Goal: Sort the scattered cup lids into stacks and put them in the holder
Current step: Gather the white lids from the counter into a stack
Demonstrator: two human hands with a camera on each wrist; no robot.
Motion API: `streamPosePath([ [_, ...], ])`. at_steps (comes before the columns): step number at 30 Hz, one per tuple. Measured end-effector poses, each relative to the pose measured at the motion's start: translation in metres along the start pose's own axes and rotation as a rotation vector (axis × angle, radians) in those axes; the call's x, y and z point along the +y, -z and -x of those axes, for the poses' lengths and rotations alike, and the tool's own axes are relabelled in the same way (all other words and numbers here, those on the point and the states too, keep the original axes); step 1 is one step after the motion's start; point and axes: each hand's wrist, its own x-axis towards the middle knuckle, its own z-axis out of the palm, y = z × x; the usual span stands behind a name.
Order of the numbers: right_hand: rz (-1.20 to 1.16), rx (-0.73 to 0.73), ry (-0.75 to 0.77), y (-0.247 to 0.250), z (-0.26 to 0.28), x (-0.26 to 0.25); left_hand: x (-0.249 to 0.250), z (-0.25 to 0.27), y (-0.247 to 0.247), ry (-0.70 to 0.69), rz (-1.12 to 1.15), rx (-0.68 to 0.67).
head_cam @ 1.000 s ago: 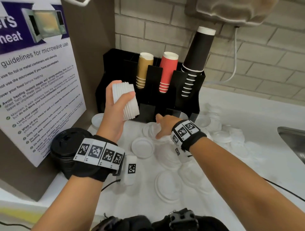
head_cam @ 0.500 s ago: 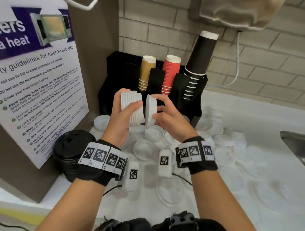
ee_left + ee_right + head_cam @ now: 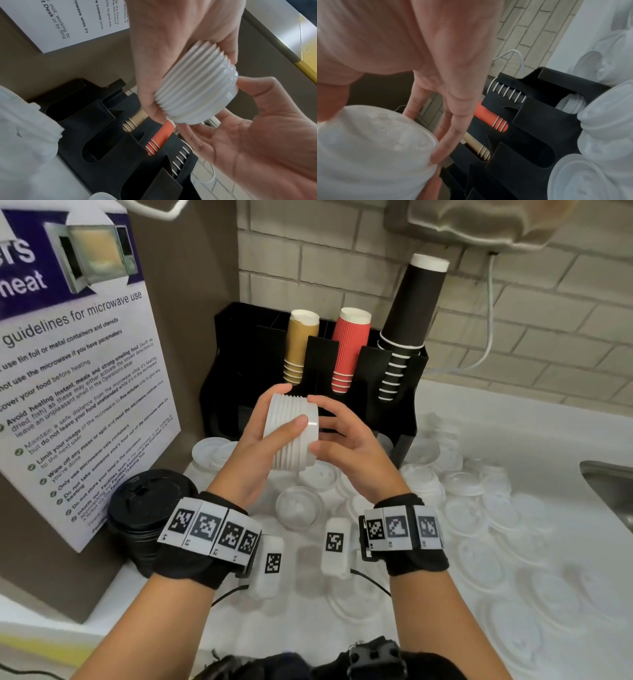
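at far left, a microwave guidelines poster leans upright against a brown panel. in front of its lower corner, a stack of black lids stands on the white counter.

the left hand holds a stack of white cup lids on its side, above the counter and just in front of the holder. the thumb lies across the near face of the stack and the fingers curl over its far side; in the left wrist view the stack shows ribbed rims nested together, gripped from the left.

the right hand meets the stack at its right end. its fingers are spread and mostly straight, with fingertips touching the outermost lid; in the right wrist view the fingers reach past the lid face along its rim.

behind the hands, the black holder carries three inverted cup stacks in its slots: tan cups, red cups and black cups. the right wrist view shows white lids already in one front compartment of the holder.

below and to the right of the hands, loose white lids lie scattered across the counter, some overlapping. at far right, the edge of a metal sink is set into the counter.
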Motion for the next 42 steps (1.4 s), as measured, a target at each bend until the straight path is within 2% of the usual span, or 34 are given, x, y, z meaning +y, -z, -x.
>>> streamPosePath([
  [11,0.004,0.009,0.012,-0.004,0.0,-0.002,-0.001,0.001,-0.008,-0.012,0.069,0.06],
  [15,0.068,-0.089,-0.007,-0.001,-0.006,-0.007,0.002,0.002,-0.006,-0.028,0.114,0.095],
  [17,0.135,-0.159,-0.051,0.007,-0.013,-0.012,0.003,0.0,-0.003,-0.053,0.106,0.153],
  [21,0.378,0.022,-0.133,0.044,-0.026,-0.017,0.012,-0.004,0.009,-0.091,0.085,0.255],
  [23,0.605,0.012,-0.184,0.064,-0.032,-0.012,0.018,-0.004,0.015,-0.099,0.086,0.269],
  [26,0.918,-0.14,-0.292,0.085,-0.035,0.001,0.021,-0.004,0.022,-0.111,0.099,0.278],
  [30,1.065,-0.381,-0.339,0.084,-0.024,0.013,0.019,-0.004,0.025,-0.078,0.079,0.273],
  [36,1.169,-0.743,-0.205,0.049,0.017,0.021,0.013,-0.002,0.017,-0.034,0.041,0.252],
  [39,1.346,-0.957,-0.159,0.035,0.041,0.028,0.013,-0.003,0.013,-0.019,0.037,0.247],
  [42,1.491,-1.095,-0.067,0.028,0.057,0.034,0.011,-0.005,0.01,-0.012,0.043,0.245],
])
